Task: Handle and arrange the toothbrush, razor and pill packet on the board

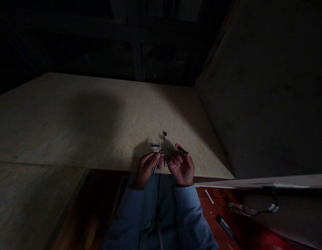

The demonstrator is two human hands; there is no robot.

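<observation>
Close to the table's front edge, my left hand pinches a thin dark strip with a pale edge, tilted toward me. Its upper end is partly hidden by my fingertips. My right hand, palm turned up, grips a short black stick-shaped piece between thumb and index finger. Between the two hands lies a slim greyish rod with a dark tip at its far end. Just beyond my left fingers sits a small clear case with a dark band across it. Dim light hides finer detail.
The pale speckled table ends at a wall panel on the right, and dark window-like panes stand behind it. Another pale surface adjoins at lower left. A cable and a dark elongated object lie lower right.
</observation>
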